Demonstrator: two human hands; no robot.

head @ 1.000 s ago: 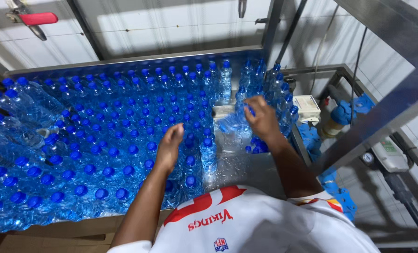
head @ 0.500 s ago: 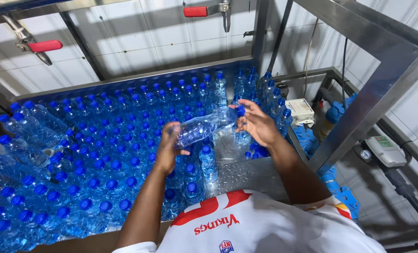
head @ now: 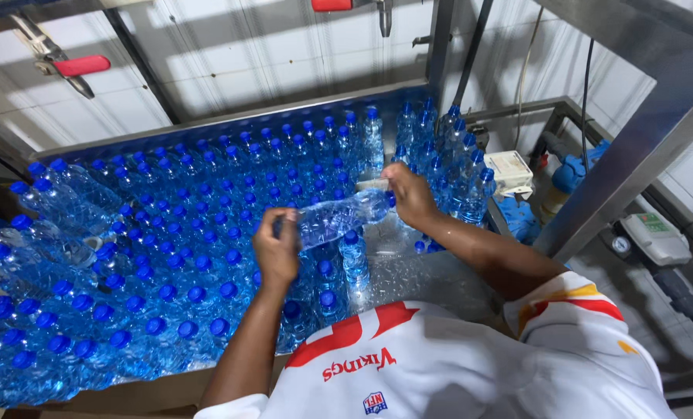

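In the head view, both hands hold one clear water bottle point(head: 339, 217) sideways above the metal surface point(head: 432, 275). The left hand point(head: 277, 250) has its grip clenched on the base end, the right hand point(head: 410, 194) on the blue-capped end. Many upright blue-capped bottles point(head: 168, 256) stand around. Compared with half a second before, the bottle lies lower and more level.

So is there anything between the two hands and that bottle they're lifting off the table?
Nothing visible. The left hand grips one end of the sideways bottle and the right hand the other end, both touching it directly, above the upright blue-capped bottles.
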